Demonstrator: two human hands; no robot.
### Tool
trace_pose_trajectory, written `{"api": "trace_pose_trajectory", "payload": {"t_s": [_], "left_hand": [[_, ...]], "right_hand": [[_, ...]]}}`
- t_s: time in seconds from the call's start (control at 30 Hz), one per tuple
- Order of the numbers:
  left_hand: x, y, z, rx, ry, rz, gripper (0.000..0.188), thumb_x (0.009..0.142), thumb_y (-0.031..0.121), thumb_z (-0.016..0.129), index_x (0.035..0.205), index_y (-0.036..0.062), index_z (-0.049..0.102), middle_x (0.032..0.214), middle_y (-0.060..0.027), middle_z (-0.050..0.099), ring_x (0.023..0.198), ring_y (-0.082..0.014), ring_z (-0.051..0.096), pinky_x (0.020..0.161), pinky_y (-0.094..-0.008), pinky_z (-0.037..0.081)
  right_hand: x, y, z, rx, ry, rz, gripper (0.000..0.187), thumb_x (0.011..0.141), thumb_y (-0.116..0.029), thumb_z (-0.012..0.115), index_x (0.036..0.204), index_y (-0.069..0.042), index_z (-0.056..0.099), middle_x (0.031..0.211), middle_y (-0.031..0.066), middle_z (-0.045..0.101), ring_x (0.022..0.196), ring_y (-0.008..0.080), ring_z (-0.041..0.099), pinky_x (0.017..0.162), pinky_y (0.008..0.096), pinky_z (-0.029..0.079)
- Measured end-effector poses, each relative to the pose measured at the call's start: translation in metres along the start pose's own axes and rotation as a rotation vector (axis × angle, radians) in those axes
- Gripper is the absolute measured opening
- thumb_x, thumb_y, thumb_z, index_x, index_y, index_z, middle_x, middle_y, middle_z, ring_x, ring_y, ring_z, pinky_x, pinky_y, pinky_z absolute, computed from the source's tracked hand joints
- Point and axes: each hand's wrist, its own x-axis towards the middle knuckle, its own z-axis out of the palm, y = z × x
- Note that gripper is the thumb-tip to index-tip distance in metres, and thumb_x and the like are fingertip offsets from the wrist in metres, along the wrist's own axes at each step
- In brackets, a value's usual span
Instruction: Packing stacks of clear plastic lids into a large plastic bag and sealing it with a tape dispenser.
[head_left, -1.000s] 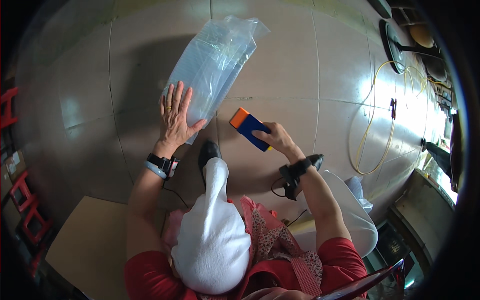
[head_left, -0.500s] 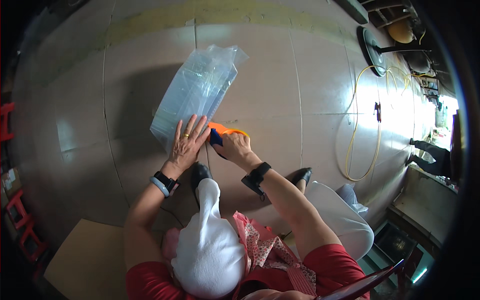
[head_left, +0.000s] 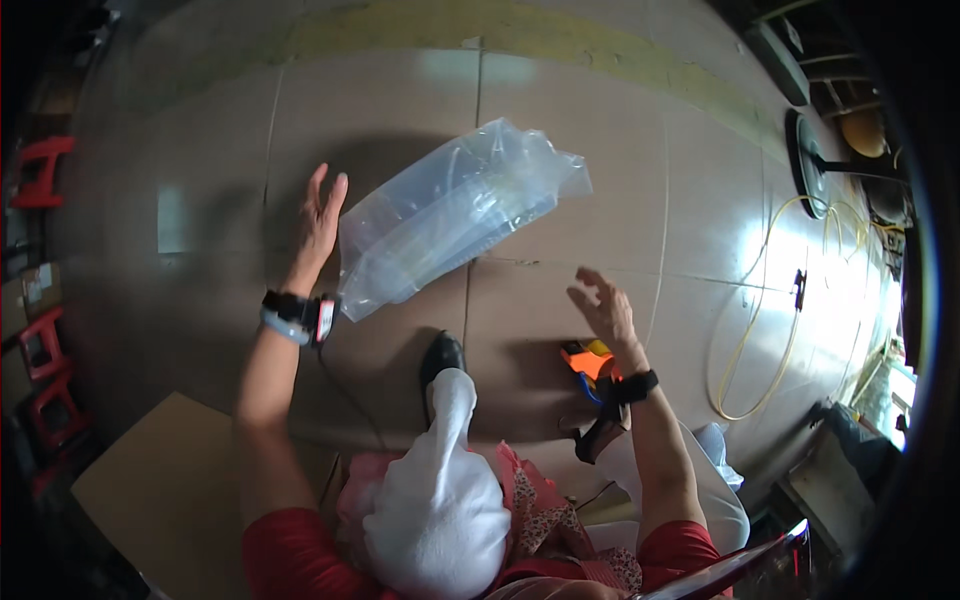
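Note:
A clear plastic bag (head_left: 455,215) with flat, see-through contents lies tilted on the tiled floor in front of me. My left hand (head_left: 322,225) hovers beside its left end, fingers apart and nothing in them. To the right, my right hand (head_left: 608,308) is raised with loosely curled, spread fingers, also without anything in it. Just below that hand, an orange hand tool with blue and yellow parts (head_left: 590,358) rests on the floor near my right foot. Its exact kind is not clear, and my wrist partly covers it.
A yellow hose (head_left: 735,412) loops over the floor at the right, near a round black stand base (head_left: 806,165). Red stools (head_left: 42,172) line the left edge. A cardboard sheet (head_left: 165,490) lies lower left, and a white seat (head_left: 715,490) lower right.
My right hand has let go of the orange tool, now on the floor, and moved right. My left hand has come off the bag to its left side. The bag has turned clockwise.

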Motion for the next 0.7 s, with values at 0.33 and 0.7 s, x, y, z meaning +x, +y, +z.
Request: {"api": "trace_pose_trajectory", "payload": {"t_s": [0.33, 0.7], "left_hand": [[0.019, 0.038, 0.015, 0.114, -0.744, -0.308, 0.088, 0.086, 0.075, 0.038, 0.131, 0.0005, 0.052, 0.13, -0.0144, 0.056, 0.124, -0.0247, 0.049, 0.105, -0.0347, 0.034], [-0.146, -0.077, -0.03, -0.658, 0.177, -0.465, 0.07, 0.097, 0.058, 0.033, 0.14, 0.0033, 0.039, 0.142, -0.0153, 0.043, 0.131, -0.0284, 0.04, 0.11, -0.0443, 0.029]], "right_hand": [[0.117, -0.045, -0.002, 0.838, -0.126, -0.059, 0.093, 0.073, -0.052, 0.077, 0.141, -0.003, 0.038, 0.135, 0.0219, 0.047, 0.13, 0.0332, 0.042, 0.107, 0.0461, 0.034], [0.129, -0.058, 0.043, 0.82, 0.021, 0.03, 0.063, 0.09, -0.051, 0.059, 0.122, 0.004, 0.055, 0.109, 0.0122, 0.061, 0.102, 0.02, 0.054, 0.09, 0.0343, 0.042]]}}
